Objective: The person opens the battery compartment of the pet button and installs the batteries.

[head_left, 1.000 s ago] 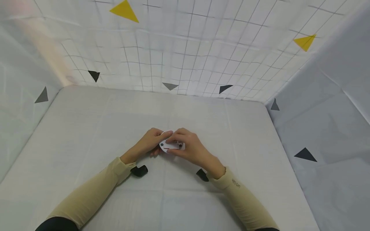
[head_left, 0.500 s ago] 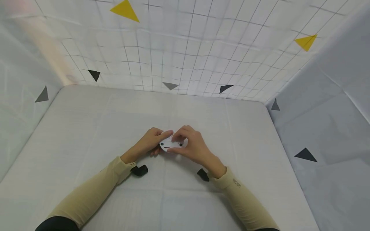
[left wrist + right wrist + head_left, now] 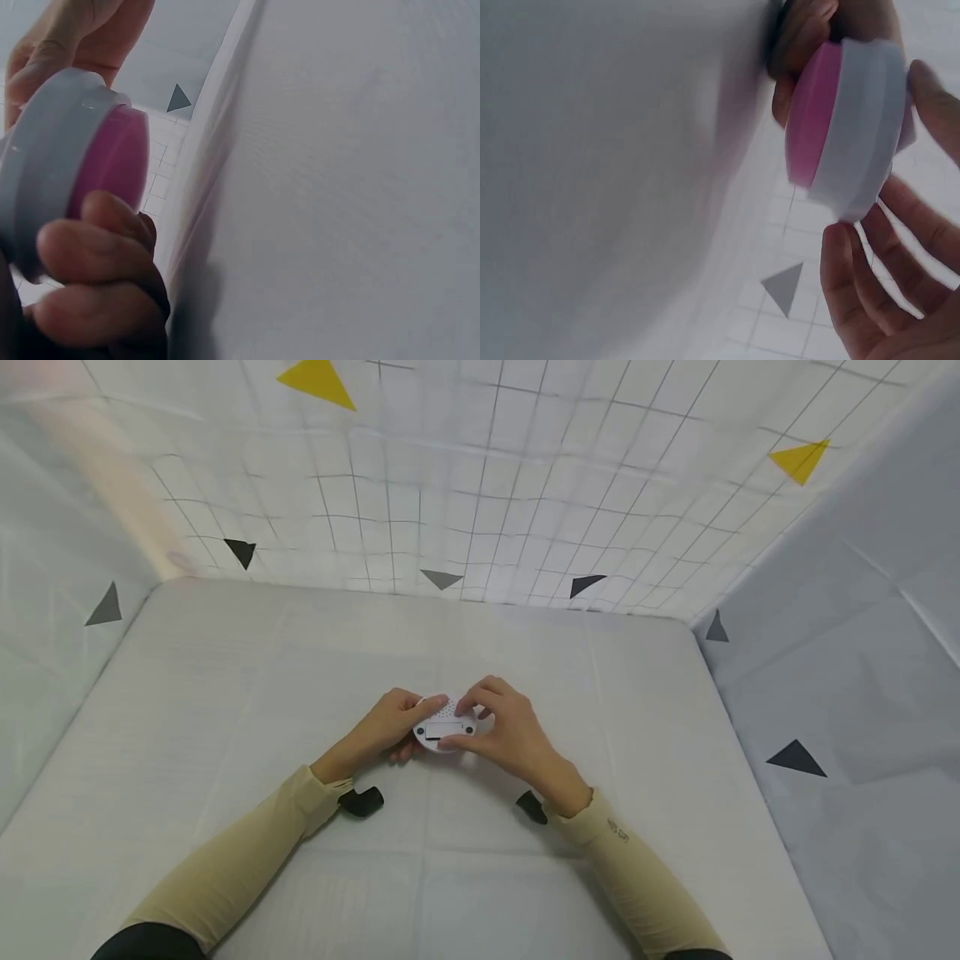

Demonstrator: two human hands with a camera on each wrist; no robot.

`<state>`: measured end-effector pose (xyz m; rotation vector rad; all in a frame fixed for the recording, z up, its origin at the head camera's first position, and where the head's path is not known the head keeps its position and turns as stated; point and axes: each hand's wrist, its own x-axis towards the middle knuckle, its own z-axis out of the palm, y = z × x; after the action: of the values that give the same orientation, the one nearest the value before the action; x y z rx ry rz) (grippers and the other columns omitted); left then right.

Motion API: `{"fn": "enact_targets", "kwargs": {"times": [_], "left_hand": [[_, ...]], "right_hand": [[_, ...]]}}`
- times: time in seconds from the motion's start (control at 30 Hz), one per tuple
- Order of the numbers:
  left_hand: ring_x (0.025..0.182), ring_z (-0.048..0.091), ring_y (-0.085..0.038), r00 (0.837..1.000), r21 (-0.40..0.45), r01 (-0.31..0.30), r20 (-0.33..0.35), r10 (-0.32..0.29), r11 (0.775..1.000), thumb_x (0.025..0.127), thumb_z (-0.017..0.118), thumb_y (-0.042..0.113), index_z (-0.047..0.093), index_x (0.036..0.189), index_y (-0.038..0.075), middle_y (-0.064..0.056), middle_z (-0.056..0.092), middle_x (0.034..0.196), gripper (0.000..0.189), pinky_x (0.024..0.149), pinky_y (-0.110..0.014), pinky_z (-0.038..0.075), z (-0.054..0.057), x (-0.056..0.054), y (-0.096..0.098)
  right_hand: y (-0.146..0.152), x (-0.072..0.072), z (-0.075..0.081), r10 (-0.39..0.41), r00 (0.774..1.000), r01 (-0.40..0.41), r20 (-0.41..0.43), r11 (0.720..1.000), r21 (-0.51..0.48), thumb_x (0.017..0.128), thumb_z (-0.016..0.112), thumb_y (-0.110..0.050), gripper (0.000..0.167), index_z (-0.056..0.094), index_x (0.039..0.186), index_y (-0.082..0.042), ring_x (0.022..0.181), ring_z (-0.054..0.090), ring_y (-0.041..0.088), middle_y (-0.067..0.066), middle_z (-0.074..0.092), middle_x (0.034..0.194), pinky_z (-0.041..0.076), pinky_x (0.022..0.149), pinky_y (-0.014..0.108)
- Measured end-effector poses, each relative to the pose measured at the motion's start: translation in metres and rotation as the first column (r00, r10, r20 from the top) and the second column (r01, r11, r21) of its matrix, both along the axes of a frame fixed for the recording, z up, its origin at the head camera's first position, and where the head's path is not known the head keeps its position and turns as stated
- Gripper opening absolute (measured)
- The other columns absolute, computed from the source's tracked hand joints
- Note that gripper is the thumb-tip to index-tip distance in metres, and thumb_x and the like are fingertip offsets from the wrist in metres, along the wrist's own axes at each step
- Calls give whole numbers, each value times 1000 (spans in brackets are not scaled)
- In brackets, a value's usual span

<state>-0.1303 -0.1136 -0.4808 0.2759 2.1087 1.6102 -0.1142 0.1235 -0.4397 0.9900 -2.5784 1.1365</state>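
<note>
A round white device (image 3: 431,745) with a pink domed front (image 3: 116,165) is held just above the table. Its back shows speaker holes, dark round spots and a rectangular battery cover (image 3: 444,730) with a dark slit along its lower edge. My left hand (image 3: 393,725) grips its left side, thumb on the back and fingers curled beneath. At the other side is my right hand (image 3: 513,735), its thumb touching the back near the cover and its fingertips near the upper rim. In the right wrist view, a white flap (image 3: 907,133) juts from the back beside the thumb.
A white-covered table (image 3: 262,693) lies under both hands. White sheet walls with grid lines and triangle marks stand around it. Dark wrist-worn pieces stick out from the left cuff (image 3: 362,802) and the right cuff (image 3: 532,807).
My right fingers have drawn up and right from the battery cover, spreading away from the thumb and uncovering more of the device's back. The left hand keeps its hold. The view has shifted slightly.
</note>
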Motion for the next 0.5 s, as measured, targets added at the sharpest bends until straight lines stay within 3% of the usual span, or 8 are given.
{"fn": "enact_targets", "kwargs": {"times": [0.23,0.5], "left_hand": [[36,46,-14,1000,-19,5,-11,-5,1000,102,58,63,70,77,6,-7,61,52,64,37,-28,40,0,1,0],[36,46,-15,999,-8,20,-32,-20,1000,102,59,63,71,78,7,-8,61,52,62,37,-28,40,-1,0,-1]], "right_hand": [[2,1,2,51,989,-42,-138,997,66,72,98,-37,38,75,90,-13,94,62,15,0,67,96,57,80,32],[-2,4,4,154,943,-106,-296,979,173,80,94,-29,26,81,95,-13,91,66,12,-2,72,96,57,77,22]]}}
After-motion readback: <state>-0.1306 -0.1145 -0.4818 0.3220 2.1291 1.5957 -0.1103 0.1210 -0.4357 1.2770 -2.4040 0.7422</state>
